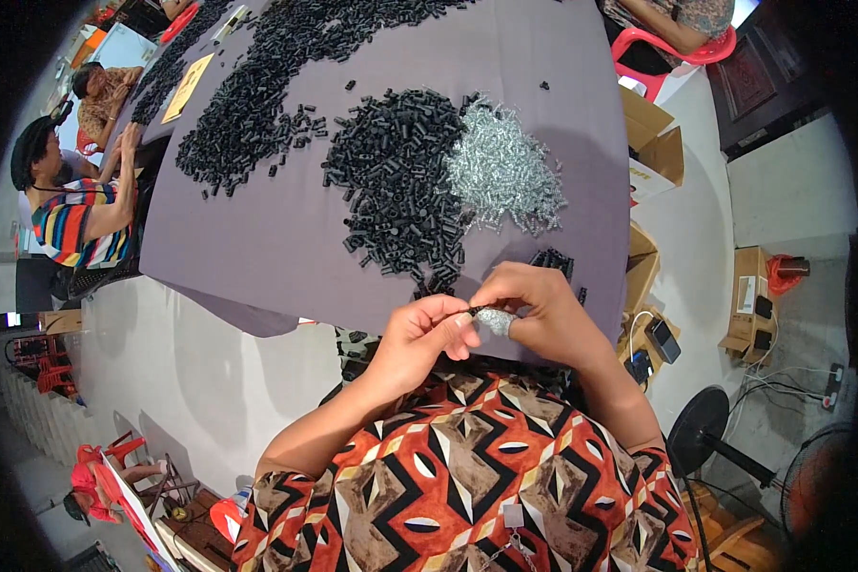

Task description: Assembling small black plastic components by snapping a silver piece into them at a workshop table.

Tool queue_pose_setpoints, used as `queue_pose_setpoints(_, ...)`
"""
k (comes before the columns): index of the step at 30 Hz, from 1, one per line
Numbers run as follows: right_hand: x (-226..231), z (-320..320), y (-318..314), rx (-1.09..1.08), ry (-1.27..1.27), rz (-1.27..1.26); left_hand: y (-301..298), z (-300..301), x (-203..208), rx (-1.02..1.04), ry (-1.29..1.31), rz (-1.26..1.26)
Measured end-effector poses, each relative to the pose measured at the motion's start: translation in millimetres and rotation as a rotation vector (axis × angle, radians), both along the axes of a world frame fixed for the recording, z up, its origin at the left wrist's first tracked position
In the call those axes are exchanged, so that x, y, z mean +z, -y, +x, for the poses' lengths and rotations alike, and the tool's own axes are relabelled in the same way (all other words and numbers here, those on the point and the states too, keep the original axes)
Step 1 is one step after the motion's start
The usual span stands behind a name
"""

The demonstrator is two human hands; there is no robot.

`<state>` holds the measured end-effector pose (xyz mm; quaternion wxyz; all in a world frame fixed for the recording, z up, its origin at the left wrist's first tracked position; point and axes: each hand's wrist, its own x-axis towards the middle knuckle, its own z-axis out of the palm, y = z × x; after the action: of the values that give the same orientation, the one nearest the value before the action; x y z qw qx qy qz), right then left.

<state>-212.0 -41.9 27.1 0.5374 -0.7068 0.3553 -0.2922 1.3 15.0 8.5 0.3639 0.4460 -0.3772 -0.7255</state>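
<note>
My left hand (427, 336) pinches a small black tube piece (473, 310) at its fingertips. My right hand (534, 307) meets it, with a wrapped, silvery fingertip (495, 321) pressed to the same piece. Both hands hover over the near edge of a grey-purple table (257, 257). Just beyond them lies a big heap of small black tubes (400, 181). A heap of small silver metal springs (503, 172) lies against its right side.
More black tubes (257, 86) spread across the far table. Two other people (76, 205) sit at the left edge. Cardboard boxes (653, 153) stand to the right, a red chair (672, 52) at the back right, a floor fan (701, 434) at the lower right.
</note>
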Motion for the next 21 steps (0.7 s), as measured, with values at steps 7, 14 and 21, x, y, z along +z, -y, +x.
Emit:
queue_pose_setpoints(7, 3.8, 1.3, -2.5, 0.034, -0.067, -0.251, 0.1, -9.3, 7.6, 0.03, 0.173, -0.097)
queue_pose_setpoints(14, -6.5, -2.8, -2.2, -0.046, 0.081, -0.141, 6.8, -10.4, -0.1, 0.104, -0.151, 0.098)
queue_pose_setpoints(21, -1.9, 9.7, -18.2, -0.149, -0.14, -0.321, 6.2, -16.4, 1.5, 0.175, -0.182, 0.113)
